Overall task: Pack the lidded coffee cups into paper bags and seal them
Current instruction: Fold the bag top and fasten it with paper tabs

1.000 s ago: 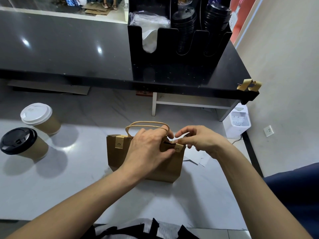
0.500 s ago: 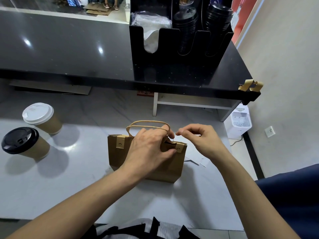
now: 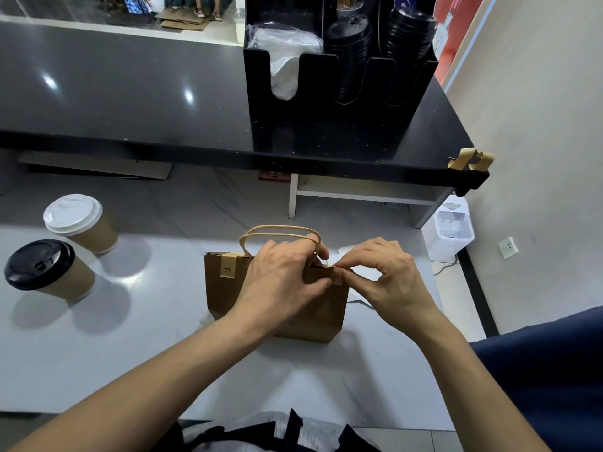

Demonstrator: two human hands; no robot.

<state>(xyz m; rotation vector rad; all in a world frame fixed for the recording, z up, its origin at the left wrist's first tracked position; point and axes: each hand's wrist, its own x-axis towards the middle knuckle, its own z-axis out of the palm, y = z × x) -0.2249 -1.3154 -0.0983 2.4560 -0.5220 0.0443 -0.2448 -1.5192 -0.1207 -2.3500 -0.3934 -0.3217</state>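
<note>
White counter (image 3: pixel 98 353): right hand (image 3: pixel 388 282) now pinches bag (image 3: pixel 228 301) sticker (image 3: pixel 336 276).

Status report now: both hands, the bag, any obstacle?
Left hand holds paper bag top. Right hand pinches sticker at right corner. Two cups wait left. Nothing blocks.

black counter (image 3: pixel 130 93) above a pale table (image 3: pixel 98 353), beige wall (image 3: pixel 538 125) right.
</note>
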